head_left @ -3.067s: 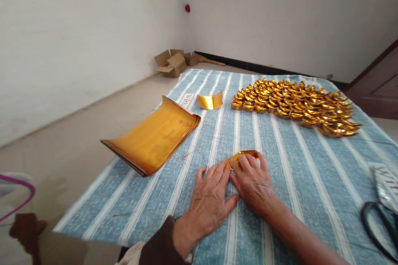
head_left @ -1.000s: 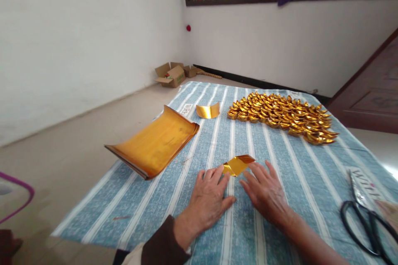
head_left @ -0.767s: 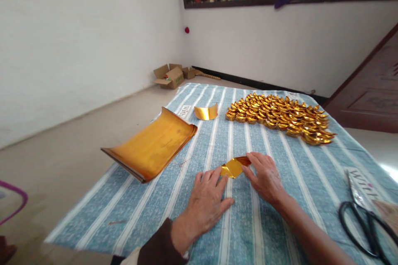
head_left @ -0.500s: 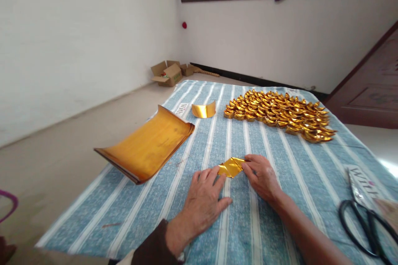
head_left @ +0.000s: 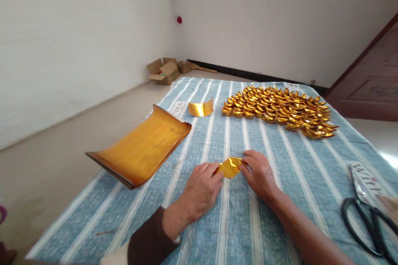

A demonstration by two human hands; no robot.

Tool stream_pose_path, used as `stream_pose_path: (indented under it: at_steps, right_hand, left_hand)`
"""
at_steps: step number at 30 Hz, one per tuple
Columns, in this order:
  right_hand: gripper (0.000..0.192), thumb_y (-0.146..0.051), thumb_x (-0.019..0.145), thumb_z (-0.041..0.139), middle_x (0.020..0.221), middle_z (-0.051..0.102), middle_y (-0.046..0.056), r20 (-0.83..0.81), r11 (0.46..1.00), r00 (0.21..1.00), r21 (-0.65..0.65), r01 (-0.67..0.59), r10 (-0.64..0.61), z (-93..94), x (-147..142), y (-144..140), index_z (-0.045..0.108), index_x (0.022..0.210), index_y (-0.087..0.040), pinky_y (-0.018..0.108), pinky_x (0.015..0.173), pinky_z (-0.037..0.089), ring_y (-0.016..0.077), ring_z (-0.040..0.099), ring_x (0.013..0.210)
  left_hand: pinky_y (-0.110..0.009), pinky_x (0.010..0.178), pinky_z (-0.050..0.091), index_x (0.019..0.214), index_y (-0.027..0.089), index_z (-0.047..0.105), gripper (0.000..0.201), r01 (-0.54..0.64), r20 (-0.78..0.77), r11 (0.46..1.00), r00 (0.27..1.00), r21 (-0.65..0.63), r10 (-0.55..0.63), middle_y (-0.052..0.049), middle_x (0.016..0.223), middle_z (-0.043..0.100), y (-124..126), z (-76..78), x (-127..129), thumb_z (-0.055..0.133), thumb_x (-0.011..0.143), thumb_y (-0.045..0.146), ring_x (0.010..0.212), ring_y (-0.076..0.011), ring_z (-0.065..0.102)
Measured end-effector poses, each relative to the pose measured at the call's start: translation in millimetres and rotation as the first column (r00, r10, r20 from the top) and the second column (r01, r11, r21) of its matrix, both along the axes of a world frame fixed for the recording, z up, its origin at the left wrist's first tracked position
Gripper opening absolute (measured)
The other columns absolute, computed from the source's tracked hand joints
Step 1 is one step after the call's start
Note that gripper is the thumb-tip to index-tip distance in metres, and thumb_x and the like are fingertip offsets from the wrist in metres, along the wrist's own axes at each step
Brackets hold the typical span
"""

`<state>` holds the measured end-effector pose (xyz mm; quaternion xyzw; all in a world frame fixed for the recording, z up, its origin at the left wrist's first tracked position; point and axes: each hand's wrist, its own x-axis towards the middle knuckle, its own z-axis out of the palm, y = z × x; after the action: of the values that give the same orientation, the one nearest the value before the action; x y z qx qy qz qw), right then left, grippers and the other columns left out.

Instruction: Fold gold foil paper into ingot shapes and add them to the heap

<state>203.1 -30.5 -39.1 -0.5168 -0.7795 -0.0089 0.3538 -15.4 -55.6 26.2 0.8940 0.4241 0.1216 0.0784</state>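
Note:
Between my two hands, low over the striped tablecloth, is a small folded piece of gold foil paper (head_left: 230, 167). My left hand (head_left: 202, 187) pinches its left end, thumb drawn in against the fingers. At the right end, the thumb and fingers of my right hand (head_left: 258, 172) close on the paper. Left of the hands lies a stack of large gold sheets (head_left: 143, 147) with curled edges. A single small curved gold sheet (head_left: 200, 109) rests beyond it. Many folded gold paper ingots (head_left: 276, 109) stand packed in rows at the far right.
Black-handled scissors (head_left: 363, 213) lie at the table's right edge, by a printed label. The blue and white striped cloth (head_left: 199, 232) covers the table. Open cardboard boxes (head_left: 166, 71) sit on the floor by the wall. A reddish-brown door (head_left: 370, 78) is at the right.
My left hand has gone from resting spread beside the foil paper to pinching its left end, with the thumb drawn in. The right hand keeps its hold. The view has shifted slightly.

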Motion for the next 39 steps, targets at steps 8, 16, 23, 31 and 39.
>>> stream_pose_path:
  at_steps: [8,16,23,31,39]
  right_hand:
    - [0.019,-0.02,0.087,0.053,0.12,0.064,0.015,0.074,0.996,0.997,-0.073,0.043,-0.038,5.7,-5.1,-2.6,0.069,0.098,-0.019,0.055,0.098,0.041,0.0331,0.053,0.121]
    - [0.01,-0.016,0.083,0.056,0.087,0.072,0.004,-0.361,0.973,0.918,-0.091,-0.213,0.167,20.7,-2.5,-6.5,0.063,0.08,-0.023,0.038,0.084,0.054,0.0201,0.068,0.087]
    - [0.019,-0.011,0.088,0.049,0.082,0.072,0.001,-0.254,0.951,0.921,-0.013,-0.308,0.294,35.9,-5.5,-24.0,0.061,0.079,-0.023,0.044,0.1,0.044,0.0164,0.069,0.086]
    - [0.022,-0.008,0.091,0.045,0.076,0.068,0.0,-0.079,0.92,0.918,-0.025,-0.391,0.388,30.1,-5.7,-29.6,0.061,0.083,-0.022,0.042,0.101,0.041,0.0154,0.066,0.086]
    - [0.014,-0.018,0.094,0.051,0.083,0.07,0.001,-0.195,0.946,0.937,-0.088,-0.312,0.291,29.5,-11.3,-29.2,0.064,0.097,-0.023,0.042,0.096,0.044,0.0156,0.064,0.076]
  left_hand:
    - [-0.038,0.084,0.05,0.088,0.018,0.064,0.016,-0.024,0.078,0.999,0.997,-0.022,0.025,-0.006,0.094,0.065,18.8,-7.1,3.7,0.049,0.093,0.013,0.089,-0.0212,0.059]
    - [-0.033,0.078,0.05,0.103,0.021,0.062,0.025,-0.101,0.232,0.986,0.964,-0.13,0.129,-0.002,0.089,0.066,31.9,-8.4,7.0,0.055,0.082,0.008,0.088,-0.0203,0.061]
    - [-0.033,0.07,0.045,0.078,0.018,0.061,0.032,0.062,0.116,0.973,0.989,0.221,-0.089,-0.005,0.078,0.062,24.5,-9.2,2.7,0.038,0.1,0.02,0.075,-0.0193,0.054]
    - [-0.035,0.077,0.049,0.095,0.015,0.066,0.02,0.105,0.172,0.994,0.979,0.039,-0.11,-0.007,0.092,0.065,6.5,-13.1,-6.1,0.047,0.097,0.018,0.086,-0.0205,0.059]
    - [-0.035,0.079,0.05,0.089,0.018,0.07,0.014,0.042,0.309,0.989,0.951,-0.139,0.003,-0.005,0.092,0.068,12.2,-11.6,-5.7,0.057,0.093,0.02,0.088,-0.0195,0.061]
